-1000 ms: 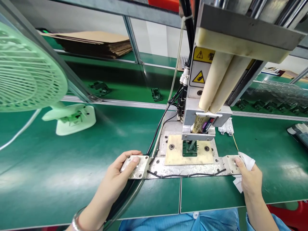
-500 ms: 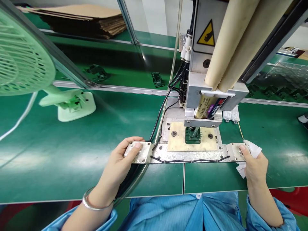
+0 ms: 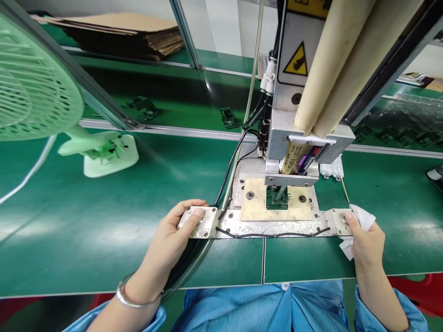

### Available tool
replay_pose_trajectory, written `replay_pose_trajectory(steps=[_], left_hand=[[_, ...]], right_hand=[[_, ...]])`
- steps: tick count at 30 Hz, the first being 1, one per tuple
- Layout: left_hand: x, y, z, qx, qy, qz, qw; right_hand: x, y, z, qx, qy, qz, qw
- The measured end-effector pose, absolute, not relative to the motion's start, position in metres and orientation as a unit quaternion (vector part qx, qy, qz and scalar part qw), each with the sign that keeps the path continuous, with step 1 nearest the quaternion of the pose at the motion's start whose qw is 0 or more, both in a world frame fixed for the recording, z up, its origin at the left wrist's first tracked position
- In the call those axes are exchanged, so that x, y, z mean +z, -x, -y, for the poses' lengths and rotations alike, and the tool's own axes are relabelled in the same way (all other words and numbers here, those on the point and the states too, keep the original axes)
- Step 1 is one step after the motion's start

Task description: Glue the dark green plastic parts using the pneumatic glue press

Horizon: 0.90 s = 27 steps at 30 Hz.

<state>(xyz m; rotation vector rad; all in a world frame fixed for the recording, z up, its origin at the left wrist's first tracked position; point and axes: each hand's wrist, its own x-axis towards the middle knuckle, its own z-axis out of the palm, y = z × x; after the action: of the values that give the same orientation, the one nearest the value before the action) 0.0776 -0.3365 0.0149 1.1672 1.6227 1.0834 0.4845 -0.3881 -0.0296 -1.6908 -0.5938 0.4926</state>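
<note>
My left hand (image 3: 175, 230) is closed around the left metal button box (image 3: 204, 224), its thumb pressed on top. At the other end of the metal base, my right hand (image 3: 367, 240) grips the right button box (image 3: 338, 221) with the thumb on its button. That same hand also has a crumpled white tissue (image 3: 363, 216) in it. Between the hands, a green circuit board (image 3: 272, 203) sits in a cream fixture plate (image 3: 254, 213). Above it, the glue dispenser head holds two labelled cartridges (image 3: 298, 157), and a clear nozzle (image 3: 281, 191) reaches down to the board.
A green fan (image 3: 110, 154) stands at the left. Black cables (image 3: 230, 170) run beside the machine column. Several boards, including a single board (image 3: 229, 118), lie on the rear green surface. White parts (image 3: 331, 168) and a thin stick (image 3: 344, 189) lie right of the machine. Stacked cardboard (image 3: 121, 34) is behind.
The camera view has tilted slightly, so the scene sits a little lower. Both hands stay on their button boxes, and the nozzle remains at the board.
</note>
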Motion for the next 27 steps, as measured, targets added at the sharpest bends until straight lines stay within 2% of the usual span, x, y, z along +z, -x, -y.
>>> replay_pose_trajectory(steps=[7,19,21,25,27], left_hand=[[0.005,-0.069,0.336,0.428,-0.456,-0.629,0.462],[0.012,-0.071,0.336,0.399,-0.485,-0.647,0.433],[0.015,-0.071,0.337,0.382,-0.508,-0.662,0.396],[0.035,-0.078,0.338,0.385,-0.609,-0.655,0.227],[0.051,-0.088,0.335,0.381,-0.658,-0.614,0.213]], right_hand=[[-0.031,-0.485,0.388,0.228,0.739,0.235,0.589],[-0.033,-0.487,0.385,0.239,0.749,0.222,0.577],[-0.031,-0.486,0.386,0.242,0.749,0.218,0.577],[-0.03,-0.486,0.388,0.249,0.75,0.219,0.573],[-0.03,-0.487,0.389,0.248,0.748,0.222,0.574]])
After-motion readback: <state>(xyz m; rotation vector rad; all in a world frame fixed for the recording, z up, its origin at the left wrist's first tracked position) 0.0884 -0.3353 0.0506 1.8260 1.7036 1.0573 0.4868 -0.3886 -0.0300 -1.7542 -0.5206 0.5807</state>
